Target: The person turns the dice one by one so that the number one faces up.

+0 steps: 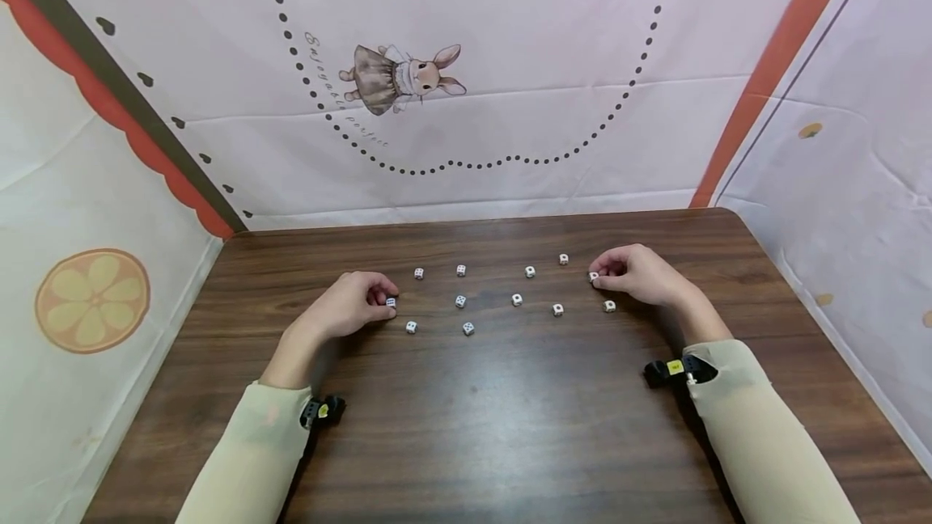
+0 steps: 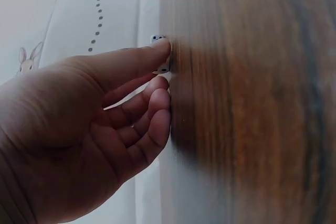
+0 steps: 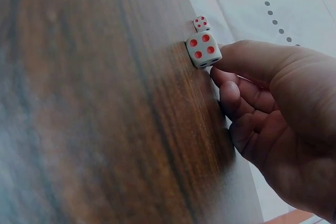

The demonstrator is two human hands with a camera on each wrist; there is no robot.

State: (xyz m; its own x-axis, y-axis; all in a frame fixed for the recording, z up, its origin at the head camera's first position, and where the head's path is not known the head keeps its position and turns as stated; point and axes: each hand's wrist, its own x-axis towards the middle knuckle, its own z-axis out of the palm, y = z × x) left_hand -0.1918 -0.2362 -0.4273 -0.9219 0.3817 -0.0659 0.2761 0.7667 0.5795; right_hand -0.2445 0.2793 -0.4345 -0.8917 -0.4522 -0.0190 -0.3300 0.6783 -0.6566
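Note:
At the left of the group of small white dice, my left hand (image 1: 349, 304) pinches a die (image 1: 391, 302) low at the brown tabletop, its thumb and fingertips on either side. The left wrist view shows the thumb (image 2: 134, 64) covering much of that die. My right hand (image 1: 641, 272) pinches another die (image 1: 593, 276) between thumb and fingers at the right of the group. Just nearer to me than this hand lies a loose die (image 1: 609, 306). In the right wrist view a die with four red pips (image 3: 205, 49) stands in front of the thumb tip.
Several dice lie scattered between the hands, among them one at the back (image 1: 564, 259), one near the middle (image 1: 517, 299) and one at the front (image 1: 468, 328). The wooden table (image 1: 473, 427) meets a printed white cloth (image 1: 510, 128) behind it and cloth at both sides.

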